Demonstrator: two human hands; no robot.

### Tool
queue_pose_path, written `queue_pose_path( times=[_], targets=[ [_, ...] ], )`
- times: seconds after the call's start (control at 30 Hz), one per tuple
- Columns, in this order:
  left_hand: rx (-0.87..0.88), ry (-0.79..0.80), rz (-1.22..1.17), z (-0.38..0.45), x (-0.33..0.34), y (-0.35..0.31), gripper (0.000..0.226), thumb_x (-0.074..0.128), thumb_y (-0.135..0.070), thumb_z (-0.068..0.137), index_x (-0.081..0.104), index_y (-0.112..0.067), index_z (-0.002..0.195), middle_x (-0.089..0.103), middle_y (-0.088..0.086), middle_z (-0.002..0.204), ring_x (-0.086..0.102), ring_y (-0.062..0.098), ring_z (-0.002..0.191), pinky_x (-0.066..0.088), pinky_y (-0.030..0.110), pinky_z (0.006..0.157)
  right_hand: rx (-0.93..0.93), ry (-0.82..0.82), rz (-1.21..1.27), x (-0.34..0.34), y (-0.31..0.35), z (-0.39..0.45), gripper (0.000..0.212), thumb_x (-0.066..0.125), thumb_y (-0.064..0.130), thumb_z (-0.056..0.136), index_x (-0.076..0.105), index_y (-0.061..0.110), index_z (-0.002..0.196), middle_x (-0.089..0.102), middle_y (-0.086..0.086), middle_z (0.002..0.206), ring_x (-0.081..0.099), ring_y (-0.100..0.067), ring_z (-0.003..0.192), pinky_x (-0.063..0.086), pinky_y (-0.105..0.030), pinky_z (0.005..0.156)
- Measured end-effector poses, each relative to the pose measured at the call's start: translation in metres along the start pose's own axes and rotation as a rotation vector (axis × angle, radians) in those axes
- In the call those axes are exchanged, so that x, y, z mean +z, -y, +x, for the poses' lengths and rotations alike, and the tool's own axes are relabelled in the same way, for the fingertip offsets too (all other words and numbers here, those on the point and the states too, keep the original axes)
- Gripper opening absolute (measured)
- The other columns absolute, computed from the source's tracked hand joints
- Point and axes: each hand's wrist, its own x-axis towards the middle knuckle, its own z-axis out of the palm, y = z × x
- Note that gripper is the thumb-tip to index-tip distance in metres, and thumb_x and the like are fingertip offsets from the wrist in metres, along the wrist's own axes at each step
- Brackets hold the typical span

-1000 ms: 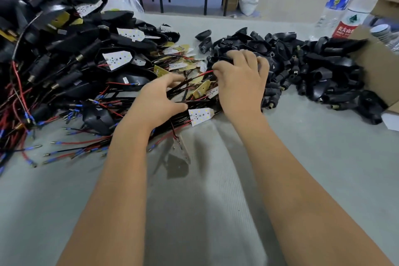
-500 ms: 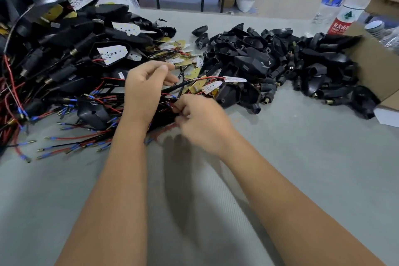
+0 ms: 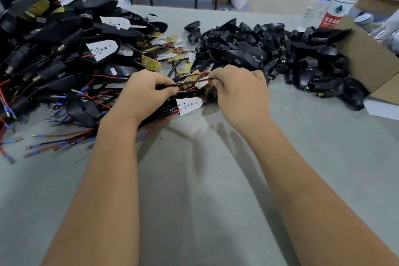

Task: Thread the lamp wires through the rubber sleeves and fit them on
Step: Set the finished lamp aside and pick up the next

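My left hand (image 3: 144, 94) and my right hand (image 3: 240, 90) both pinch one pair of red and black lamp wires (image 3: 192, 81), stretched level between them above the table. A white LED board (image 3: 189, 105) lies flat just below the wires. A heap of black rubber sleeves (image 3: 272, 54) lies behind my right hand. One black sleeve (image 3: 212, 95) sits right by my right hand's fingers; whether the hand holds it is hidden. Loose wires with blue-tipped ends (image 3: 64, 142) spread out to the left.
A tall pile of black lamp housings with boards and wires (image 3: 54, 34) fills the left. A cardboard box (image 3: 375, 65) stands at the right edge, with two plastic water bottles (image 3: 336, 4) behind it. Grey ribbed table cover (image 3: 194, 190) spreads in front.
My right hand rose from low by the left wrist up and to the right, drawing the wire pair taut. My left hand closed its fingers on the wires' other end.
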Motion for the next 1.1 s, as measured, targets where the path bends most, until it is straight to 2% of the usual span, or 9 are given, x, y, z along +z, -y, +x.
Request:
queue_pose_path(
  times=[0.13,0.33,0.47,0.6,0.77,0.87,0.97,1.03,1.1],
  targets=[
    [0.164,-0.134,-0.023,0.0,0.003,-0.025,0.022,0.059,-0.031,0.093,0.074,-0.017,0.086,0.065,0.003,0.068,0.057,0.024,0.072,0.047,0.046,0.071,-0.01,-0.168,-0.042,-0.006,0.0,0.001,0.029,0.045,0.021,0.097,0.065,0.033,0.114,0.065,0.007,0.109,0.057,-0.021,0.105,0.025,-0.034,0.09],
    [0.342,-0.211,-0.048,-0.004,0.046,-0.107,0.026,0.05,-0.033,0.097,0.069,-0.017,0.097,0.068,0.004,0.086,0.062,0.028,0.088,0.048,0.045,0.074,0.23,-0.466,0.403,-0.028,-0.032,0.003,0.025,0.052,0.013,0.089,0.071,0.02,0.103,0.069,0.004,0.103,0.062,-0.015,0.099,0.043,-0.031,0.093],
    [0.295,-0.126,0.04,-0.008,0.078,-0.125,0.024,0.048,-0.04,0.098,0.067,-0.031,0.11,0.071,-0.005,0.099,0.062,0.02,0.096,0.049,0.037,0.074,0.423,-0.425,0.556,-0.026,-0.066,-0.011,0.026,0.055,0.008,0.089,0.073,0.022,0.102,0.068,0.005,0.101,0.062,-0.008,0.094,0.044,-0.015,0.085],
    [0.266,-0.04,0.138,-0.01,0.087,-0.101,0.029,0.043,-0.031,0.1,0.063,-0.025,0.12,0.069,-0.001,0.109,0.06,0.026,0.104,0.047,0.039,0.082,0.552,-0.414,0.603,-0.012,-0.084,-0.021,0.023,0.057,0.01,0.092,0.073,0.023,0.101,0.07,0.005,0.103,0.064,-0.009,0.097,0.047,-0.021,0.09],
    [0.143,-0.105,0.222,-0.001,0.075,-0.067,0.029,0.044,-0.022,0.1,0.067,-0.013,0.114,0.067,0.009,0.11,0.055,0.031,0.106,0.045,0.043,0.087,0.795,-0.407,0.646,0.001,-0.1,-0.022,0.024,0.052,0.014,0.095,0.07,0.024,0.106,0.069,0.004,0.1,0.061,-0.012,0.089,0.04,-0.02,0.075],
    [0.089,-0.146,0.208,0.001,0.077,-0.065,0.027,0.043,-0.027,0.102,0.067,-0.013,0.104,0.065,0.008,0.103,0.056,0.028,0.099,0.047,0.041,0.078,0.754,-0.265,0.335,0.006,-0.096,-0.022,0.038,0.056,0.014,0.092,0.059,0.027,0.127,0.06,-0.001,0.123,0.052,-0.023,0.118,0.039,-0.03,0.094],
    [0.073,-0.279,0.185,0.002,0.08,-0.073,0.027,0.041,-0.03,0.103,0.062,-0.013,0.101,0.062,0.005,0.099,0.055,0.025,0.092,0.042,0.04,0.07,0.411,-0.543,0.061,0.004,-0.073,-0.024,0.038,0.06,0.009,0.081,0.061,0.015,0.119,0.053,-0.012,0.123,0.047,-0.03,0.115,0.032,-0.036,0.095],
    [0.108,-0.366,0.101,0.002,0.081,-0.077,0.025,0.042,-0.027,0.103,0.06,-0.011,0.097,0.062,0.006,0.095,0.055,0.027,0.089,0.042,0.042,0.073,0.172,-0.641,0.318,0.006,-0.056,-0.023,0.014,0.057,0.01,0.082,0.068,0.006,0.09,0.062,-0.008,0.091,0.056,-0.022,0.087,0.041,-0.037,0.078],
    [0.194,-0.386,-0.043,0.0,0.082,-0.079,0.021,0.045,-0.023,0.102,0.06,-0.009,0.094,0.061,0.005,0.091,0.054,0.025,0.086,0.042,0.042,0.075,0.292,-0.43,0.829,0.007,-0.037,-0.015,0.026,0.056,0.02,0.089,0.065,0.002,0.073,0.058,-0.004,0.062,0.051,-0.013,0.061,0.042,-0.032,0.059]
  ],
)
